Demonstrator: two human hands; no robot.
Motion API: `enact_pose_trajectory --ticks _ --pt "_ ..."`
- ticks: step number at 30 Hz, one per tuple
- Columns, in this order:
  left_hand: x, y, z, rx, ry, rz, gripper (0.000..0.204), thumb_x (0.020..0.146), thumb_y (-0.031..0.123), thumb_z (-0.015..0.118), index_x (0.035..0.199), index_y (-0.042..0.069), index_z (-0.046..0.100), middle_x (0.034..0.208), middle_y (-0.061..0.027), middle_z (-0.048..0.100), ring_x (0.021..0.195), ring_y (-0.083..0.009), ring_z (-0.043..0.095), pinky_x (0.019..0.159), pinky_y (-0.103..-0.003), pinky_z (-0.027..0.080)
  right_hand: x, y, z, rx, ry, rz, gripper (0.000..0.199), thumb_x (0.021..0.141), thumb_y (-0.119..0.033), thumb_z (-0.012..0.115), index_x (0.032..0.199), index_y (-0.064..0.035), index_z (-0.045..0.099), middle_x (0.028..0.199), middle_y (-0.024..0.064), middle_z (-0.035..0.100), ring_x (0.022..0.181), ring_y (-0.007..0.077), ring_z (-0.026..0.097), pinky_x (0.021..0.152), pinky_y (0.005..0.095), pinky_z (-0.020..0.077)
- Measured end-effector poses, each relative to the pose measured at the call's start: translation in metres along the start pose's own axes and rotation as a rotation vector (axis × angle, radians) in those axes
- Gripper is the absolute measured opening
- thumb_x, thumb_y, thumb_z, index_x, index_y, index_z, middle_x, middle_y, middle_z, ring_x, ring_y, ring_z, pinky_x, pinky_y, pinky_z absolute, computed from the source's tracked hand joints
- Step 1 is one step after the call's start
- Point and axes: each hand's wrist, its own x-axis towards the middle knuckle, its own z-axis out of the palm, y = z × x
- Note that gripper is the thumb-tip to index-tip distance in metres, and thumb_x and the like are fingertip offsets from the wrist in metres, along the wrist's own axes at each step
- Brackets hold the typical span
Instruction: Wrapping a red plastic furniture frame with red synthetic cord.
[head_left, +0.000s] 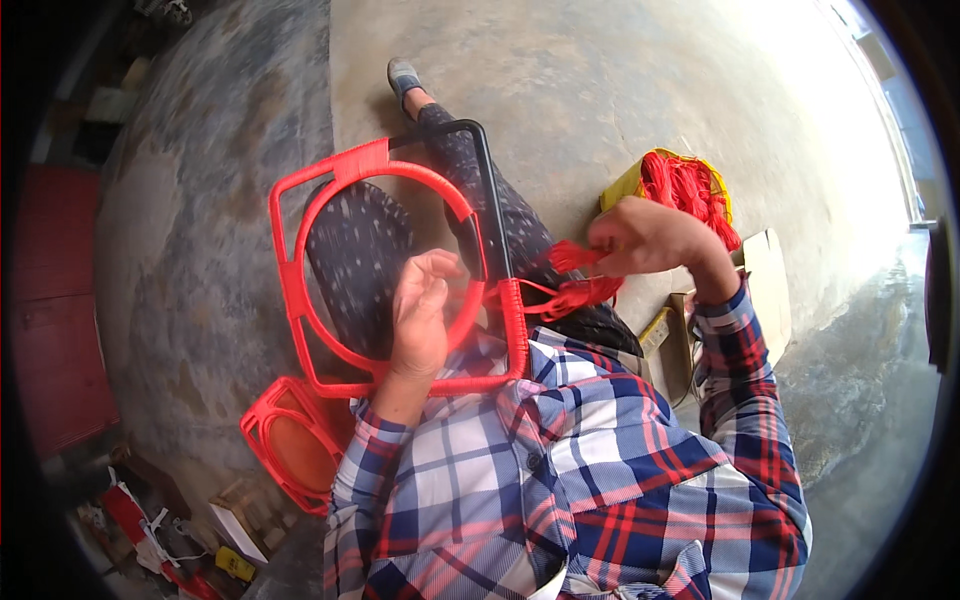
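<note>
The person sits on the concrete floor [620, 90] with legs stretched out, and a square metal frame [400, 260] rests across the lap, tilted slightly away from the body. The frame carries an inner ring; the ring and three of the outer sides are wrapped in red cord, while the far right corner and the upper part of the right side are bare black tube. The left hand [420, 310] lies over the near part of the ring, fingers curled onto it, so this grip is narrow and steadies the frame (whether the fingers close fully round the ring cannot be told). The right hand [650, 238] is raised to the right of the frame, well clear of it, and its grip is closed on a bundle of red cord [575, 275]; loose strands hang below the hand and a taut strand runs from the bundle to the wrapped right side of the frame. Beyond the right hand, a yellow bag [690, 185] full of further red cord stands on the floor, with flattened cardboard [765, 280] just beside it. At the person's left hip, a second red-wrapped frame [290, 440] lies on the floor. Assorted small items sit near the lower left edge, too blurred to identify.
</note>
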Motion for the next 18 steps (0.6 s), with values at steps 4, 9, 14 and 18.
enact_pose_trajectory --ticks 4,9,14,18 --pt "0.002 0.001 0.003 -0.007 -0.027 -0.042 0.037 0.086 0.026 0.058 0.113 0.003 0.05 0.114 -0.0081 0.052 0.103 -0.0165 0.051 0.088 -0.032 0.041 -0.025 0.08 0.003 1.008 0.459 -0.214 0.024 0.08 -0.02 0.065 0.092 0.0006 0.065 0.087 0.0126 0.065 0.078 0.0205 0.06 0.071 0.0348 0.0486" --pt "0.005 0.002 0.005 0.022 -0.033 -0.093 0.042 0.083 0.022 0.06 0.117 0.001 0.047 0.111 -0.0081 0.053 0.102 -0.0161 0.051 0.09 -0.03 0.041 -0.036 0.165 0.003 1.93 0.687 -0.773 0.018 0.092 -0.013 0.053 0.102 0.0013 0.056 0.084 0.0062 0.053 0.071 0.0136 0.05 0.062 0.0266 0.0437" --pt "0.003 0.003 0.008 0.263 -0.067 -0.056 0.038 0.084 0.01 0.061 0.119 0.002 0.047 0.111 -0.0069 0.053 0.103 -0.0134 0.049 0.087 -0.027 0.042 -0.008 0.117 0.044 1.536 0.963 0.024 0.007 0.093 -0.012 0.051 0.086 -0.0128 0.052 0.057 -0.0098 0.03 0.044 0.0026 0.028 0.039 0.0203 0.0224" --pt "0.007 0.001 0.015 0.357 -0.06 -0.108 0.037 0.084 0.009 0.064 0.117 0.001 0.049 0.104 -0.0054 0.057 0.093 -0.0116 0.054 0.081 -0.026 0.045 0.022 0.038 0.099 1.198 0.392 0.009 0.027 0.092 -0.015 0.056 0.116 -0.0041 0.06 0.069 -0.011 0.046 0.058 0.0005 0.04 0.051 0.0179 0.032"
